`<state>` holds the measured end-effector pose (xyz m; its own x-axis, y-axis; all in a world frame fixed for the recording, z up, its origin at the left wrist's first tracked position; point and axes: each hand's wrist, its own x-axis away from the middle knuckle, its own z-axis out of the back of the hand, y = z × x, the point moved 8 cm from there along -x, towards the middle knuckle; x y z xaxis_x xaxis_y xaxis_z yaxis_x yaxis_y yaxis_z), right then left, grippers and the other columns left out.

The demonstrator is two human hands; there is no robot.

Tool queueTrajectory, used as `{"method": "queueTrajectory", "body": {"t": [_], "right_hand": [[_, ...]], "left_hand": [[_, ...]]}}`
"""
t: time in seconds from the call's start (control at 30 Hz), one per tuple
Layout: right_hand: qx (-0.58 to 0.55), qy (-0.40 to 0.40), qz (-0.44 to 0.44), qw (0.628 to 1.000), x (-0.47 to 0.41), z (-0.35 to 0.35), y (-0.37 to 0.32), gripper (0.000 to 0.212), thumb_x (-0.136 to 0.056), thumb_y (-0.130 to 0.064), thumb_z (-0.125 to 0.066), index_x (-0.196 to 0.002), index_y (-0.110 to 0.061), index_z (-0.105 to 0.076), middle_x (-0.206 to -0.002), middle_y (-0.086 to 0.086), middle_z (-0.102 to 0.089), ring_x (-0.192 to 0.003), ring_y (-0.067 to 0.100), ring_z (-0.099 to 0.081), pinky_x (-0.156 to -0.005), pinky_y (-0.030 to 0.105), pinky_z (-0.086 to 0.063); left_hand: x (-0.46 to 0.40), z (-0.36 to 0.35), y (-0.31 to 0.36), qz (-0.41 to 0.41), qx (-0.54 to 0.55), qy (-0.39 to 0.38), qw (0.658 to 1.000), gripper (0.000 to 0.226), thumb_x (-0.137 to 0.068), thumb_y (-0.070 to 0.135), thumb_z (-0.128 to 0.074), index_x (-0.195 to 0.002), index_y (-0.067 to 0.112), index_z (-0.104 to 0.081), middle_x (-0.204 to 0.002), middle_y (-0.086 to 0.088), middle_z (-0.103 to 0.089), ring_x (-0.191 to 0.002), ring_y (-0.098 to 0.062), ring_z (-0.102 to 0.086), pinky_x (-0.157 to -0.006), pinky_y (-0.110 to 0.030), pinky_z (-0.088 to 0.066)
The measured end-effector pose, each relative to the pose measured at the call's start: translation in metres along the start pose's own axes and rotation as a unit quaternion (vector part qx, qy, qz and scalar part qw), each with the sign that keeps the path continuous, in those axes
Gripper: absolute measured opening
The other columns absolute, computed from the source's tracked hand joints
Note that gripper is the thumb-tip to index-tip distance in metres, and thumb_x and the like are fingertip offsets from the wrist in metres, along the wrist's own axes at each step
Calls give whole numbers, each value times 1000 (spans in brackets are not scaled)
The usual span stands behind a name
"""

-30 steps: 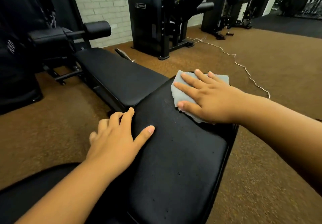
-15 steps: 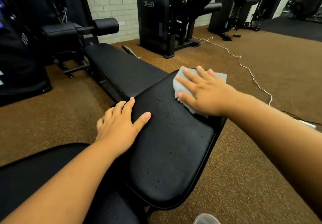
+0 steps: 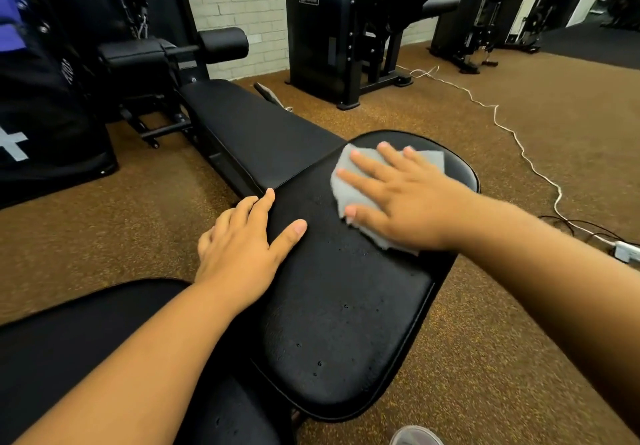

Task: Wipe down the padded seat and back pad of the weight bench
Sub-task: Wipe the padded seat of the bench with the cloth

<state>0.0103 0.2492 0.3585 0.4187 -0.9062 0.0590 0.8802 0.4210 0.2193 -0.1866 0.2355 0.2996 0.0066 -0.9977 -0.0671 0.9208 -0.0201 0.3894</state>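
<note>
Cloth (image 3: 349, 181), thin and limp, slides best pinned flat under right hand (image 3: 412, 205), fingers spread open, while left hand (image 3: 242, 254), fingers relaxed open, braces firm slick seat pad (image 3: 346, 306).

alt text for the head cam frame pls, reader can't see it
A right hand presses a grey cloth flat on the far end of a black padded bench seat, while the left hand rests open on the seat's left edge. A longer black back pad extends beyond, on a brown gym floor with a white cable.
</note>
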Motion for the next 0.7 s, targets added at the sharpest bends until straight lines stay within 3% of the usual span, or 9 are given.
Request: {"method": "queueTrajectory", "body": {"t": [0.1,0.2,0.37,0.47,0.7], "right_hand": [[-5,-6,-74,997,-35,2,27,70,-95,-66,-7,-156,-32,2,-165,2,7,-150,36,7,-119,53,2],[1,-4,-102,995,-65,3,11,71,-96,-65,-10,-156,-28,-2,-165,5,3,-148,41,6,-118,58,1],[-10,33,14,999,-27,2,-48,68,-99,-60,-12,-157,-25,-2,-165,6,4,-149,38,7,-119,56,1],[-7,26,44,999,12,-3,-43,70,-97,-64,-9,-157,-29,2,-165,3,9,-150,34,11,-120,50,4],[-22,12,-84,996,-31,1,17,71,-96,-66,-9,-156,-30,-1,-165,4,6,-149,39,8,-119,55,2]], "left_hand": [[-1,0,-1,3,6,2,1000,84,-80,81,-14,-152,39,-10,-157,14,-18,-145,-16,-13,-114,-48,-16],[0,1,-1,2,12,8,1000,80,-83,79,-15,-152,39,-12,-156,16,-20,-145,-16,-15,-113,-48,-18],[2,4,0,5,20,28,999,60,-96,61,-16,-152,40,-15,-156,16,-22,-145,-13,-15,-113,-45,-17],[4,3,0,8,17,26,999,59,-97,60,-15,-152,41,-14,-156,16,-21,-145,-12,-14,-114,-45,-16],[5,5,3,11,18,29,999,59,-98,59,-15,-153,38,-17,-155,16,-24,-144,-13,-17,-113,-46,-18]]}}
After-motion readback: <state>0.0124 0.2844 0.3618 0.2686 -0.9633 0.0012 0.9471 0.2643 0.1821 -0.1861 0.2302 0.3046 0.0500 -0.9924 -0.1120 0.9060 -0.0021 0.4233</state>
